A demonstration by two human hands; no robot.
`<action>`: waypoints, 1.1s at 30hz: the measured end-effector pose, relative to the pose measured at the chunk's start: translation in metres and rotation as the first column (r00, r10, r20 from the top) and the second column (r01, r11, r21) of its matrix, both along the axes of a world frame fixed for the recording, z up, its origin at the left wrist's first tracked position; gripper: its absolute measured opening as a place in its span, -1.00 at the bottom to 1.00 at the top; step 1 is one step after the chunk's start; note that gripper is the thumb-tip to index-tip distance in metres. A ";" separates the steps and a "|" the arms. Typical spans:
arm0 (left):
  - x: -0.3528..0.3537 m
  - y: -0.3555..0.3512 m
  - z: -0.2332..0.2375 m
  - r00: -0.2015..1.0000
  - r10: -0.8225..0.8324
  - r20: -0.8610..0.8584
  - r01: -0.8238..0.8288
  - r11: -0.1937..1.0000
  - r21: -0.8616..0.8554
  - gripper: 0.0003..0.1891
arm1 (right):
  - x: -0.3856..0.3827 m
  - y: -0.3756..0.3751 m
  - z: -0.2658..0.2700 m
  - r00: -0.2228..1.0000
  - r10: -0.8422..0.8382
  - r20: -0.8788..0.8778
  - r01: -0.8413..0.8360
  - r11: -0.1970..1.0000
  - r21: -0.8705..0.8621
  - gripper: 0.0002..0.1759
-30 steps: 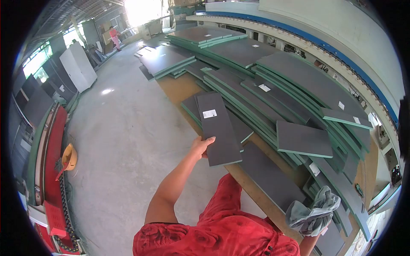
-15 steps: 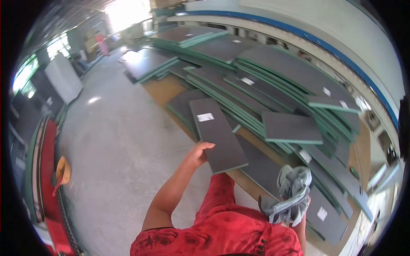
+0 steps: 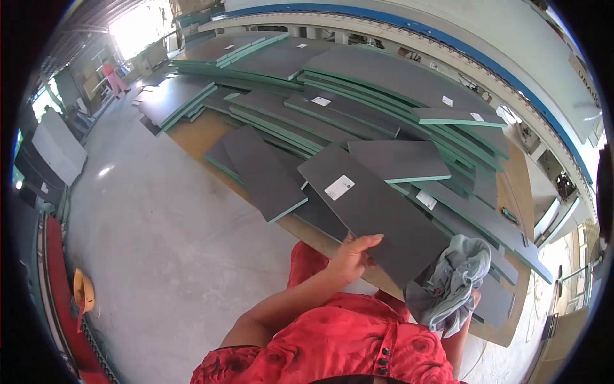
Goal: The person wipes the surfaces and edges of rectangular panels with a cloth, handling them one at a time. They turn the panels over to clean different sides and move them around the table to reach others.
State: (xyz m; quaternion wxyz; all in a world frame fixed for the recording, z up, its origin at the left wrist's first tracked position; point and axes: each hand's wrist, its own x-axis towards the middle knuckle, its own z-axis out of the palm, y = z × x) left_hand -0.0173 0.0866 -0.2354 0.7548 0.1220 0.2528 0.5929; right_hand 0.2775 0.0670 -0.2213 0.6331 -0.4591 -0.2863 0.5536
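My left hand [image 3: 354,259] grips the near left edge of a dark grey panel [image 3: 390,224], its thumb on the upper face. A white label [image 3: 339,187] sticks to that panel near its far end. A bunched grey-green cloth [image 3: 457,272] is in my right hand [image 3: 475,299], whose fingers are mostly hidden behind it. The cloth meets or overlaps the near right end of the panel. To the left, another dark panel [image 3: 261,173] with a green edge lies across other panels.
Stacks of dark, green-edged panels [image 3: 384,80] spread over a brown board-topped table [image 3: 192,137]. A long machine with a blue stripe [image 3: 416,29] runs behind. An orange container [image 3: 83,291] stands by a red frame [image 3: 61,281] on the left. A person [image 3: 114,78] is far back.
The labelled panel has moved right in my left hand and turned, uncovering the panel on the left. Its near end is now at the cloth. The view has shifted right.
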 end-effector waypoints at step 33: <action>0.069 -0.006 -0.068 0.939 -0.291 0.181 0.313 0.944 -0.103 -0.82 | 0.037 0.008 -0.038 0.937 0.068 0.344 -0.063 0.998 -0.025 -0.84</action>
